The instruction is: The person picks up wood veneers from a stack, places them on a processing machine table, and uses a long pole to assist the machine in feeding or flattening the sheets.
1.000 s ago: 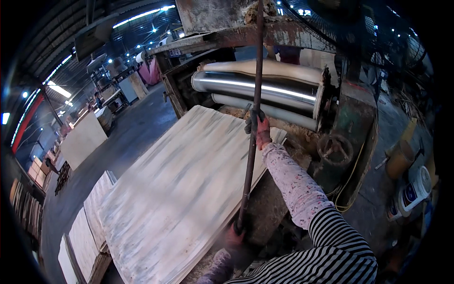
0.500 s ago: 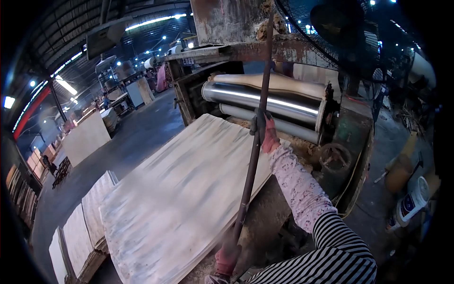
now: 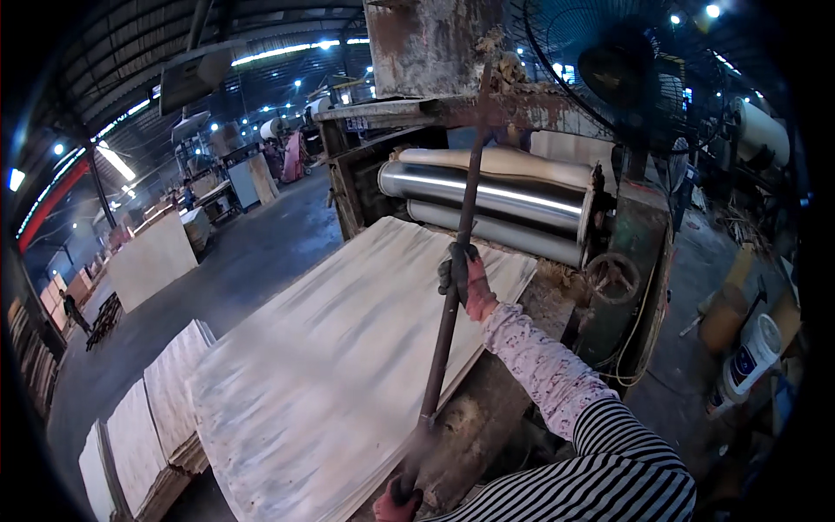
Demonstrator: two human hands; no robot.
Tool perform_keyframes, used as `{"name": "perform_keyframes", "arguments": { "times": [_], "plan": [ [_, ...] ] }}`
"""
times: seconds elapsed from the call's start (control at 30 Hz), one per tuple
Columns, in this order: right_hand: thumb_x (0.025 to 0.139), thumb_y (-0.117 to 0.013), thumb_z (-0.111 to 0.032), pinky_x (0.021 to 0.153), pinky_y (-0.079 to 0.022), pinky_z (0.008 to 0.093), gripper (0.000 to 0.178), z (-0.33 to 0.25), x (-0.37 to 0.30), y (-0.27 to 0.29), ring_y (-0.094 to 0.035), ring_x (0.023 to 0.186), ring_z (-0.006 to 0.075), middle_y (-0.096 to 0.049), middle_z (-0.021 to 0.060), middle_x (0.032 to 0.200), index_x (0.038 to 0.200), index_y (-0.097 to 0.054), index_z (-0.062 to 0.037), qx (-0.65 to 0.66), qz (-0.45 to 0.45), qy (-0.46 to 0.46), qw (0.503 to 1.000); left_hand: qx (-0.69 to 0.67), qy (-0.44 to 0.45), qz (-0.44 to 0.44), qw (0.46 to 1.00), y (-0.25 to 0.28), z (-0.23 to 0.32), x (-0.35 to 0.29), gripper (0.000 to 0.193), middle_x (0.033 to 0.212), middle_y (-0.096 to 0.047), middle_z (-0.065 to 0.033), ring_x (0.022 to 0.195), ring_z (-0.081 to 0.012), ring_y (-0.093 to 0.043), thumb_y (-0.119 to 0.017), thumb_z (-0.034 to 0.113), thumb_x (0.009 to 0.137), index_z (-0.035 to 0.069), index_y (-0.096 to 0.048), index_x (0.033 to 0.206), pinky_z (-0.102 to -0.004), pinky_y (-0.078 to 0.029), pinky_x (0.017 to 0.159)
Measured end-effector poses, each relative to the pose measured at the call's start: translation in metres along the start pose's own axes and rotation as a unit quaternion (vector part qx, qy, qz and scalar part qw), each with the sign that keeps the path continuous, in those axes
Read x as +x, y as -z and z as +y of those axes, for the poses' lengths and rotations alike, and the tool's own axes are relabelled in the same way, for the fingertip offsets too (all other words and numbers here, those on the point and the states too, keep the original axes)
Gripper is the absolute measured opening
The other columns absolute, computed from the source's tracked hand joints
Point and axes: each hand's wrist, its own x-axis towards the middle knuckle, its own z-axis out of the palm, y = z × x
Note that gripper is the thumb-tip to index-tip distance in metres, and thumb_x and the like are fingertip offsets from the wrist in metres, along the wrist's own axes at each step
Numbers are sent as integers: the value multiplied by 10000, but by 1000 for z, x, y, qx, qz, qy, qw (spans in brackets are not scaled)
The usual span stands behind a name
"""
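A long dark rod (image 3: 444,348), looking like a rusty metal pipe, slants up from the lower edge across the stack of pale veneer sheets (image 3: 339,339). Halfway along it, my right hand (image 3: 470,283), in a pink and dark glove, is closed round the rod above the stack's far right part. Low in the view, my left hand (image 3: 397,502), in a similar glove, grips the rod near its lower end, by the stack's near right edge. The rod's far end reaches up before the machine's rusty beam (image 3: 548,111); whether it touches is hard to tell.
Beyond the stack stands a roller machine with a shiny steel roller (image 3: 478,193) and a handwheel (image 3: 613,277). A large fan (image 3: 617,74) hangs at upper right. More veneer (image 3: 170,391) stands at left. A white bucket (image 3: 755,352) is at right. Far left, a person (image 3: 74,311) stands.
Both hands and the rod have shifted down and slightly left in view, and the right hand now sits farther from the rollers. The view has also tilted a little.
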Motion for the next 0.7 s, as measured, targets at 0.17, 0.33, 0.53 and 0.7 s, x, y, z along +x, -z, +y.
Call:
{"name": "perform_keyframes", "arguments": {
  "times": [0.17,0.33,0.53,0.7],
  "plan": [
    [821,-547,-331,360,-422,326,254,25,-39,-39,-493,397,183,-514,68,547,845,-377,-144,-12,36,-8,999,-102,-27,-45,993,17,-70,-23,381,948,-566,-54,887,-149,-521,-633,130,716,68,-520,1075,-268,-416,776],
    [812,-559,-344,353,-417,322,295,31,-66,-47,-484,385,181,-517,75,548,857,-358,-133,-41,54,29,997,-161,-17,-124,979,53,-68,-56,377,1006,-564,-86,928,-144,-508,-636,152,734,69,-517,1082,-279,-409,788],
    [795,-568,-358,372,-407,339,277,28,-88,-50,-468,389,183,-483,49,515,833,-362,-176,-103,80,-24,991,-360,4,-211,909,42,-116,-81,428,1047,-570,-66,989,-112,-504,-670,71,710,5,-490,1092,-257,-397,852],
    [839,-521,-277,495,-481,338,196,110,-201,-93,-532,535,192,-496,50,623,846,-434,-101,54,-56,-72,994,-105,-78,1,991,58,-236,-143,260,867,-605,-114,764,-203,-598,-634,148,742,60,-570,979,-344,-472,665]
  ]
}}
